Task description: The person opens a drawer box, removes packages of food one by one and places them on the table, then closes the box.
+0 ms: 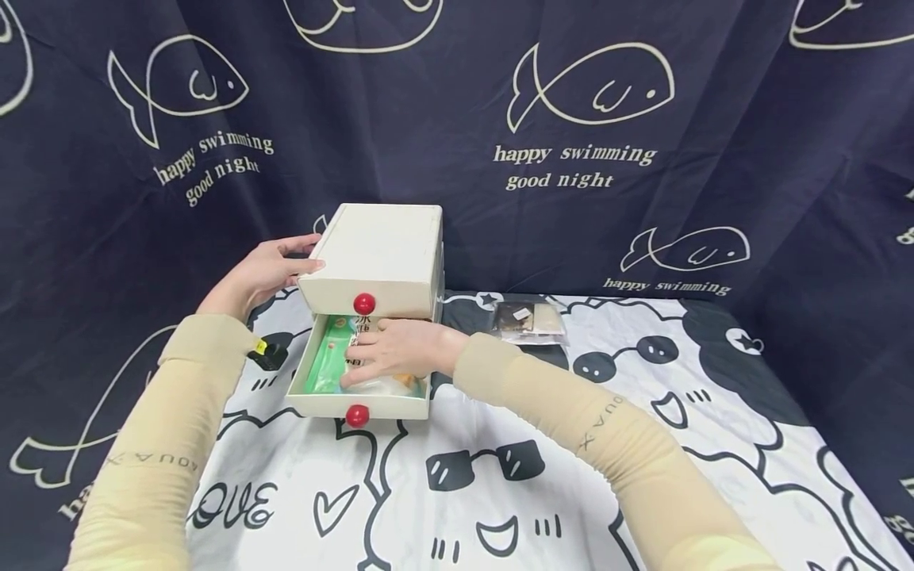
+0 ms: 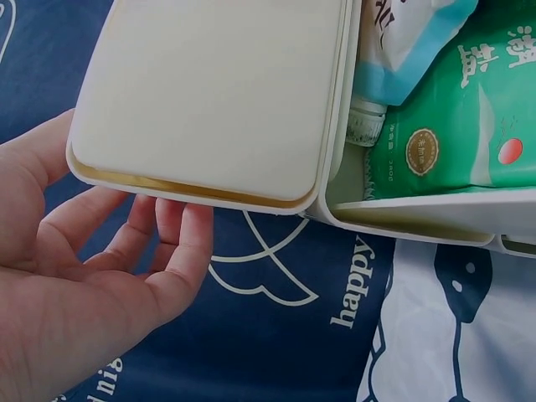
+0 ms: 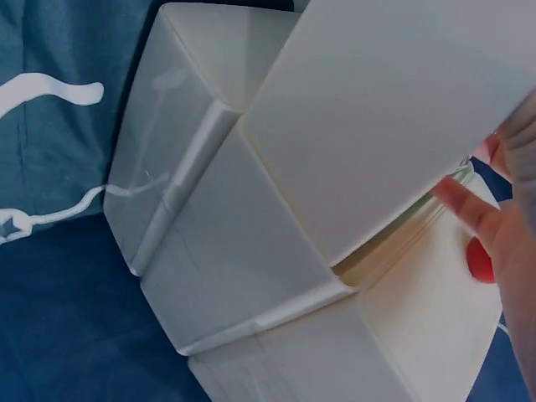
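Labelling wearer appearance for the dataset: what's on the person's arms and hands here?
Both arms wear snug pale beige sleeves to the wrist. The left sleeve and right sleeve each carry small dark "AQUAX" lettering on the forearm. The left hand and right hand are bare: no gloves, and no rings or watch show. No cables are visible.
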### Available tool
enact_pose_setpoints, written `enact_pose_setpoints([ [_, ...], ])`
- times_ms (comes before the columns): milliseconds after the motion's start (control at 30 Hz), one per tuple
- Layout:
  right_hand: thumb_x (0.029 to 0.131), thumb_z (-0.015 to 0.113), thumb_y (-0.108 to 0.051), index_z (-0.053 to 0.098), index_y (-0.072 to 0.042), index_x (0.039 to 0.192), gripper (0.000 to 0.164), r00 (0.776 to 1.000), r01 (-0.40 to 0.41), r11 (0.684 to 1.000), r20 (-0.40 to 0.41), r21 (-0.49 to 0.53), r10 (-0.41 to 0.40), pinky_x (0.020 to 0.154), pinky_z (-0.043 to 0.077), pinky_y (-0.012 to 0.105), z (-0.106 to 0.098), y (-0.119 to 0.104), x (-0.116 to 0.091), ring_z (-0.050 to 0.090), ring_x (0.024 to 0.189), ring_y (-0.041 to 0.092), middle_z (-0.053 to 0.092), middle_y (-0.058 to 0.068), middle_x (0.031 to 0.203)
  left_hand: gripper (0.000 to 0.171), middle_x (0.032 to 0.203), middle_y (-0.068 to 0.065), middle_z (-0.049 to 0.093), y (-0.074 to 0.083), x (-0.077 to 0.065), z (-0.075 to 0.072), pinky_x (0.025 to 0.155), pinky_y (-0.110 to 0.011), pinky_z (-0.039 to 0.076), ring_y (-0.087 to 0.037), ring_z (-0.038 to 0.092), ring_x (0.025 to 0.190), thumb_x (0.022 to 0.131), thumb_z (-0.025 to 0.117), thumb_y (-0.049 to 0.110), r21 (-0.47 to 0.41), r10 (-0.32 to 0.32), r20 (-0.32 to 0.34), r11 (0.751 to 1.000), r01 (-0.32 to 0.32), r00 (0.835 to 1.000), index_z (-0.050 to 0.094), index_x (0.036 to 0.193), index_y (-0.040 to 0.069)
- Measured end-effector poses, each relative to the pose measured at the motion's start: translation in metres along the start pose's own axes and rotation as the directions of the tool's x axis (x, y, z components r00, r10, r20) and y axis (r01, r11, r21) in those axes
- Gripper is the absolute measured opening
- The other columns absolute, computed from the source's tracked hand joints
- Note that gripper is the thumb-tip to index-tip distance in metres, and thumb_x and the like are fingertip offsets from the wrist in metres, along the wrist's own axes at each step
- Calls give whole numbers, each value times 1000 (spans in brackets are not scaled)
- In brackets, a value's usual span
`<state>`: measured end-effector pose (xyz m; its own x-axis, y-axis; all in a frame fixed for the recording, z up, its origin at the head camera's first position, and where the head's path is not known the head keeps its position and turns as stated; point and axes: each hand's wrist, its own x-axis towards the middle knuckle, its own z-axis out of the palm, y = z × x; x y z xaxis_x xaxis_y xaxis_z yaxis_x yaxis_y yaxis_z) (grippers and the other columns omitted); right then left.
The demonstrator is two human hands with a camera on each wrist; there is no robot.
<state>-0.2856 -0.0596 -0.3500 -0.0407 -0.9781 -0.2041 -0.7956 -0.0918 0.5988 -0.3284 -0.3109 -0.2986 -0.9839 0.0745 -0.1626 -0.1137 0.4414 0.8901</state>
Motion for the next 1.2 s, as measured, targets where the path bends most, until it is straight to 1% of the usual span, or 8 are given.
enact_pose_setpoints([
  [167, 84, 64, -9, 30, -30, 144, 72, 1000, 6, 997, -17, 81, -4, 95, 42, 33, 0, 4, -3, 40, 128, 17, 41, -3, 142, 73, 154, -14, 25, -2, 2, -1, 109, -49, 29, -28, 30, 135, 89, 66, 19, 8, -5, -3, 1000, 5, 1000, 27, 150, 14],
  [267, 81, 67, -11, 37, -24, 140, 67, 1000, 1, 989, -13, 145, 1, 96, 42, 32, 1, 7, -6, 41, 127, 15, 44, -5, 140, 73, 154, -14, 24, -3, 3, -1, 109, -50, 29, -28, 31, 135, 89, 66, 18, 8, -5, -8, 1000, 5, 1000, 27, 150, 14],
  [400, 82, 65, -6, 49, -23, 129, 52, 1000, -2, 970, -26, 244, 9, 86, 47, 30, 3, 11, -11, 48, 118, 13, 52, -9, 133, 72, 154, -14, 24, -3, 3, 0, 109, -49, 29, -28, 31, 134, 89, 66, 18, 6, -2, -9, 1000, 2, 1000, 27, 150, 14],
  [567, 85, 54, 1, 55, -28, 126, 49, 998, -13, 952, -49, 306, 30, 75, 50, 28, 3, 12, -17, 55, 110, 10, 59, -12, 126, 72, 153, -13, 25, -2, 1, 1, 109, -48, 29, -27, 31, 133, 89, 66, 20, 5, -2, -8, 1000, 2, 1000, 27, 150, 15],
  [700, 84, 54, 1, 55, -25, 124, 48, 996, -2, 958, -87, 288, 28, 70, 49, 29, 5, 12, -16, 53, 108, 12, 57, -8, 123, 72, 152, -13, 25, -1, 0, 1, 109, -47, 29, -26, 32, 132, 89, 66, 20, 5, 3, -9, 1000, -3, 1000, 27, 150, 15],
  [800, 83, 60, -5, 52, -23, 126, 47, 997, -6, 964, -78, 266, 28, 75, 49, 31, 7, 12, -12, 50, 113, 14, 52, -6, 128, 73, 152, -13, 25, -1, 0, 0, 109, -47, 30, -26, 33, 130, 89, 66, 21, 13, 3, -12, 1000, -3, 1000, 26, 150, 15],
  [1000, 80, 69, -13, 38, -21, 140, 68, 999, -35, 981, 30, 190, 30, 86, 45, 33, 5, 11, -4, 39, 129, 14, 39, -4, 144, 74, 152, -13, 26, 0, 0, 0, 107, -45, 32, -26, 34, 129, 89, 67, 23, 16, 4, -9, 1000, -4, 1000, 27, 150, 15],
  [1200, 73, 79, -35, 24, -20, 144, 91, 997, -26, 1000, 72, 15, 25, 97, 40, 36, 8, 6, 5, 33, 131, 18, 30, -2, 148, 74, 151, -13, 26, 0, -1, 0, 108, -46, 32, -26, 33, 130, 89, 67, 22, 10, -1, -8, 1000, 1, 1000, 26, 150, 14],
])
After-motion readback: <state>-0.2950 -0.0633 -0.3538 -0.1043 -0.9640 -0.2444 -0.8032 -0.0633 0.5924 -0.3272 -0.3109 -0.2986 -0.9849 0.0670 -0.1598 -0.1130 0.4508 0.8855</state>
